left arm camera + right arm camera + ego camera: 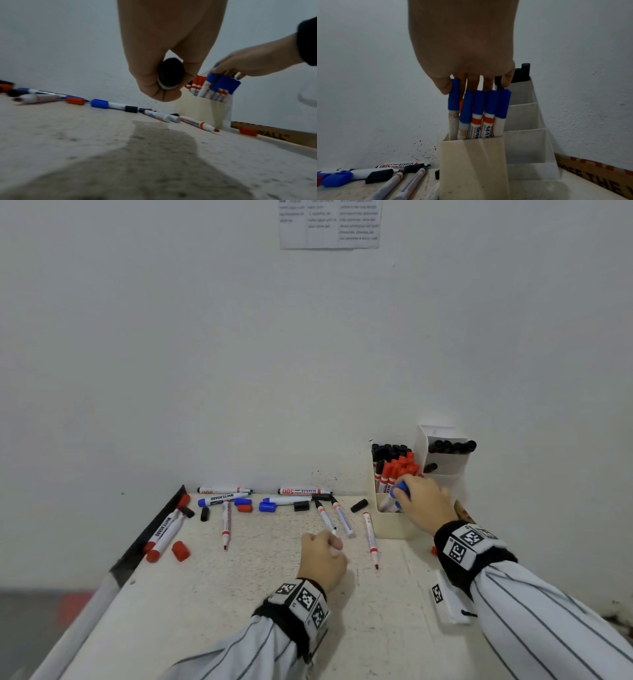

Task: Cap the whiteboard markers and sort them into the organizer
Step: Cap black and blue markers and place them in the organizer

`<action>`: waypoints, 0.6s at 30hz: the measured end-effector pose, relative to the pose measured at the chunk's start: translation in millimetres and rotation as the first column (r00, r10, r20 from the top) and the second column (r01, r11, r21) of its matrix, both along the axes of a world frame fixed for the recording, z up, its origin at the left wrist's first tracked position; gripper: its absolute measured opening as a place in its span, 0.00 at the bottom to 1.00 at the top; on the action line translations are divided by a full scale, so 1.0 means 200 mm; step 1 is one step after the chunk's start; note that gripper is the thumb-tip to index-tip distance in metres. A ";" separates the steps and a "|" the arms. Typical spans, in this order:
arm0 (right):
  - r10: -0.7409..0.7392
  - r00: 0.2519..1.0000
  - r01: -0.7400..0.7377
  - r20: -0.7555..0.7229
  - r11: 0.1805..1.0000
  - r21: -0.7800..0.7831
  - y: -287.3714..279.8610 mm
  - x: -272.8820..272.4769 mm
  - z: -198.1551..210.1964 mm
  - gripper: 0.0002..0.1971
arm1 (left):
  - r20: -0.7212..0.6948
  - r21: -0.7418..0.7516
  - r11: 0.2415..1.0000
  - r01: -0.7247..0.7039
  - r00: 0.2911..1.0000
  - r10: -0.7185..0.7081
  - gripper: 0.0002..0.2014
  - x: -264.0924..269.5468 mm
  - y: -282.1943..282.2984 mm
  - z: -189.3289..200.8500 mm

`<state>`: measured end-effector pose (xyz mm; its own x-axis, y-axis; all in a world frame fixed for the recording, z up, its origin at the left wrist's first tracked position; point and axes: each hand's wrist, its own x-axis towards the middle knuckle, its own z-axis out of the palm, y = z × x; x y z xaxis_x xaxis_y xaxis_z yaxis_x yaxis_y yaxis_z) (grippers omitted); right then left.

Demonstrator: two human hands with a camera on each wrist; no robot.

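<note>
A tiered cream organizer (394, 527) (471, 162) stands at the table's back right, with black, red and blue-capped markers upright in it. My right hand (402, 498) pinches a blue-capped marker (453, 100) that stands in the front compartment beside several other blue-capped ones. My left hand (334, 542) hovers low over the middle of the table. It grips a marker (170, 75) seen end-on, black at the end with a white rim. Several uncapped markers, such as a red-tipped one (371, 539), and loose caps, such as a red cap (180, 550), lie scattered towards the wall.
The wall runs right behind the markers and the organizer. A black strip (154, 529) borders the table's left edge. Printed cardboard (599, 174) lies right of the organizer, with a red cap (248, 132) beside it. A white tagged piece (445, 601) lies under my right forearm.
</note>
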<state>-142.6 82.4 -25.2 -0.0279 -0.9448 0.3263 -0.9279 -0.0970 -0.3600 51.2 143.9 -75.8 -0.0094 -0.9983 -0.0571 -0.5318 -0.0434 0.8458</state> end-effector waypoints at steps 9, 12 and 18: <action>-0.163 0.920 0.245 -0.357 0.949 0.198 0.02 0.11 0.01 0.19 | -0.187 0.027 0.965 -0.261 0.947 0.261 0.13 0.36 -0.03 -0.02; -0.224 0.961 0.214 -0.162 0.974 -0.078 0.01 0.19 0.02 0.16 | -0.142 0.031 0.958 -0.285 0.947 0.287 0.15 0.46 -0.04 -0.02; 0.068 0.997 -0.074 -0.033 0.965 -0.251 -0.11 0.54 0.00 0.09 | -0.068 0.019 0.956 -0.293 0.953 0.294 0.17 0.68 -0.05 -0.03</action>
<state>-35.3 60.8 -26.1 0.0474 -0.8316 0.5534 -0.9234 -0.2477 -0.2931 187.6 134.5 -82.6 0.2799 -0.9571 -0.0755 -0.4347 -0.1964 0.8789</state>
